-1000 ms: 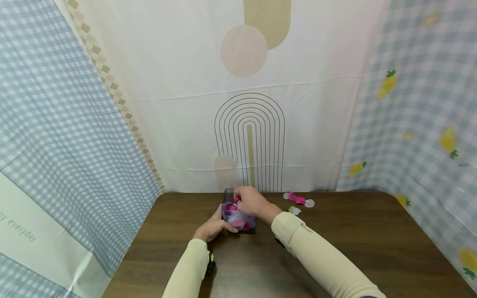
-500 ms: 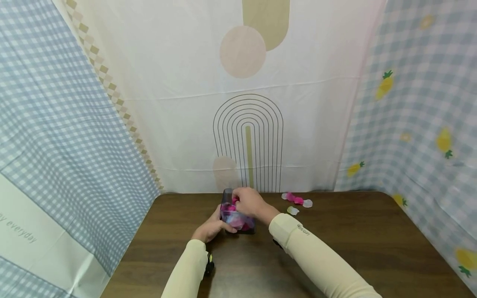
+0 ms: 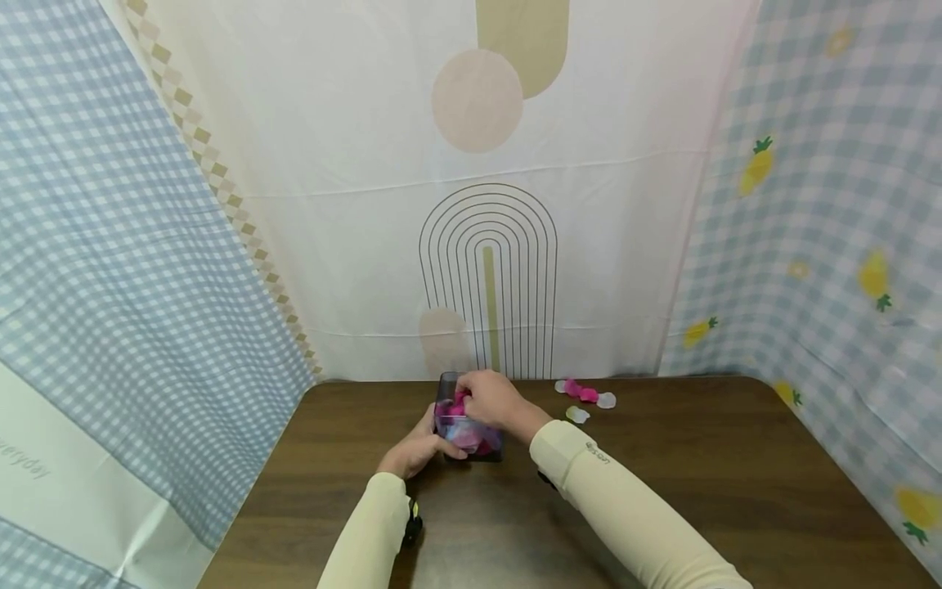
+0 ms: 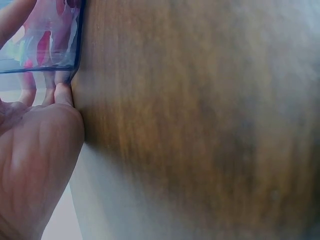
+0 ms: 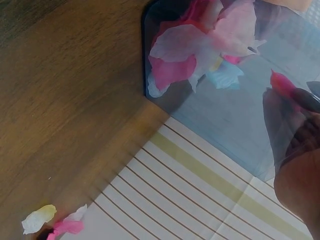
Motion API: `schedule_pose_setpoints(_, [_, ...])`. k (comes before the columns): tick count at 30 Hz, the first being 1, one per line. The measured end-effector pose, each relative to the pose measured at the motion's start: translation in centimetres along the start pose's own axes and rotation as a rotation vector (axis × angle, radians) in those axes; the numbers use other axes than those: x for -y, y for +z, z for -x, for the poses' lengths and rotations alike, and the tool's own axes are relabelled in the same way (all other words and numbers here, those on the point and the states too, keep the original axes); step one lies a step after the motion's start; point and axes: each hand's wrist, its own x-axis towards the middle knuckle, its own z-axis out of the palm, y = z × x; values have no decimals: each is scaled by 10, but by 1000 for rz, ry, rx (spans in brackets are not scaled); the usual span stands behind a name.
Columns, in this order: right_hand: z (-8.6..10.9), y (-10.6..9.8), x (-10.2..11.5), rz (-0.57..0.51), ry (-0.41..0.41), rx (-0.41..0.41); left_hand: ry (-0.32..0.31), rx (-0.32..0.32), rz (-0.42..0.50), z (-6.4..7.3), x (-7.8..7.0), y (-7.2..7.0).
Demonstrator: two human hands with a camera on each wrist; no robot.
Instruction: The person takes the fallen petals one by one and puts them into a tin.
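A clear plastic box (image 3: 446, 387) with a dark edge stands on the table, holding crumpled pink, white and pale blue artificial petals (image 5: 177, 50). My left hand (image 3: 418, 448) grips it from the left; the thumb lies along the near side. In the left wrist view, several fingers of that hand show through the clear plastic. My right hand (image 3: 495, 398) is bent over the box's mouth with fingers curled, pinching a bright pink petal (image 5: 283, 84). Seen through the clear wall in the right wrist view, its fingertips are partly shadowed.
Several loose petals, pink (image 3: 589, 394) and white (image 3: 607, 400), lie at the back of the brown table (image 3: 699, 483), right of the box. A white-yellow petal (image 3: 577, 415) lies closer. A patterned cloth (image 3: 368, 245) hangs behind the table's far edge; checked cloths hang on both sides.
Both hands stay almost where they were on the box. Slightly more pink shows below the right fingers. The head view has shifted a little.
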Motion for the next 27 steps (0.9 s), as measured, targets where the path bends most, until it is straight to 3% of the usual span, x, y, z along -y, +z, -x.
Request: schedule_pose_setpoints(27, [2, -1, 0, -2, 2, 10, -39, -13, -6, 0, -2, 0])
